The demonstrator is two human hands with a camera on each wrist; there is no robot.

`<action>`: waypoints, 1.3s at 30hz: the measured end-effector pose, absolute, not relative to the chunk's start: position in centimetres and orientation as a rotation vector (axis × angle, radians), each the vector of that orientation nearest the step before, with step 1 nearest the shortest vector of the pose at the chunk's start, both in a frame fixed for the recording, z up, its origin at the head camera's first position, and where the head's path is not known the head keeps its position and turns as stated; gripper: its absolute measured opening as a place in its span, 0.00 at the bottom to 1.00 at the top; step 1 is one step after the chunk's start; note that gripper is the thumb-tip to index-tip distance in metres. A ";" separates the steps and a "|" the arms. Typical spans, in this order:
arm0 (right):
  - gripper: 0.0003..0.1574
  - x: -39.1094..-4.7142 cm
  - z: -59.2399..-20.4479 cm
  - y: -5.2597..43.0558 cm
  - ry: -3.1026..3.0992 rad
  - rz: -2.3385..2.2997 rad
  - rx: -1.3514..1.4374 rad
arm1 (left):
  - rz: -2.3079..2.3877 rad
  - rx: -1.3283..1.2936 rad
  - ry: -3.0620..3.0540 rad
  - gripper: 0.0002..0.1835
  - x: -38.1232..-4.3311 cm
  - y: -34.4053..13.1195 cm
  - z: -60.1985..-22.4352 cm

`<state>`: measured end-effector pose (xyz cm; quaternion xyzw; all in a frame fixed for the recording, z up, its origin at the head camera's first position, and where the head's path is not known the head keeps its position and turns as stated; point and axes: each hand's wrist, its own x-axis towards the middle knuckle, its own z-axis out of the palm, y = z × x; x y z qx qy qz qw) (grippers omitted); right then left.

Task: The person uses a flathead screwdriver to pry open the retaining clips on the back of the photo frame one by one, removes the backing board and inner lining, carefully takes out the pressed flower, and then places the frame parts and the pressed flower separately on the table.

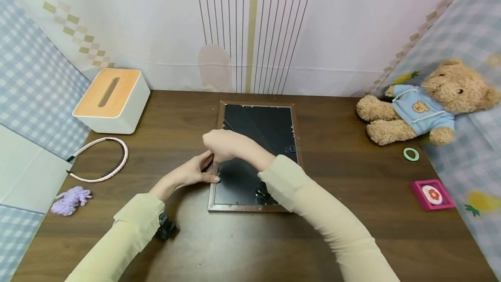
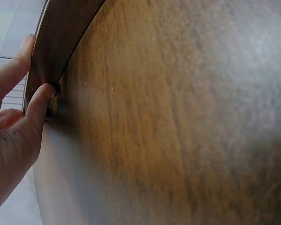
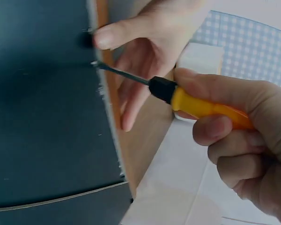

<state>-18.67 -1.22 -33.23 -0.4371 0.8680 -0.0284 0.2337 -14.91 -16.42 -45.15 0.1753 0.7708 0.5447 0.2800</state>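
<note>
A person's right hand [image 1: 223, 145] grips a yellow-handled screwdriver [image 3: 201, 105], its tip at the inner left edge of a picture frame [image 1: 242, 208] lying black backing [image 1: 238, 182] upward on a brown table [image 1: 344, 164]; the left hand [image 1: 189, 172] holds that side, thumb on top, fingers along the outside

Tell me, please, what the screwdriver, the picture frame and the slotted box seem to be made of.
Screwdriver: shaft apparently metal, dark grey with a gleam; handle probably plastic, smooth and bright yellow.
Picture frame: perhaps wood or wood-look, slightly glossy, judging by its brown sides.
Slotted box: white body, smooth, likely plastic; tan lid, matte, looks like wood.
</note>
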 end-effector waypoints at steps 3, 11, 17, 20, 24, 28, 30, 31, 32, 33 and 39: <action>0.17 -19.0 -33.3 -1.3 2.379 -0.098 -1.198 | 1.466 0.473 2.066 0.54 -14.9 -16.5 -45.2; 0.10 -18.7 -35.3 3.3 2.473 -0.455 -1.105 | 1.531 0.424 1.964 0.59 -14.8 -16.8 -45.0; 0.11 -18.8 -35.6 5.8 2.426 -0.683 -1.032 | 1.511 0.390 1.977 0.59 -14.8 -16.7 -45.1; 0.11 -19.4 -35.2 7.1 2.400 -0.814 -0.922 | 1.513 0.392 1.970 0.59 -14.7 -16.6 -45.1; 0.13 -20.8 -35.7 9.1 2.427 -0.946 -0.744 | 1.514 0.402 1.959 0.59 -14.6 -16.7 -45.0; 0.17 -22.3 -37.4 10.6 2.469 -1.000 -0.615 | 1.444 0.435 2.034 0.55 -15.7 -17.0 -44.6; 0.18 -22.9 -38.2 10.9 2.483 -1.032 -0.573 | 1.399 0.437 2.111 0.52 -16.7 -16.9 -44.3; 0.18 -23.2 -38.5 11.0 2.491 -1.051 -0.553 | 1.374 0.428 2.154 0.50 -17.3 -16.8 -44.2; 0.18 -23.6 -38.9 11.0 2.502 -1.068 -0.534 | 1.345 0.415 2.198 0.49 -17.9 -16.6 -44.1; 0.18 -23.8 -39.2 10.9 2.511 -1.086 -0.518 | 1.324 0.403 2.229 0.49 -18.5 -16.4 -44.0; 0.18 -24.9 -40.1 9.6 2.536 -1.090 -0.438 | 1.289 0.355 2.311 0.46 -20.9 -15.4 -44.1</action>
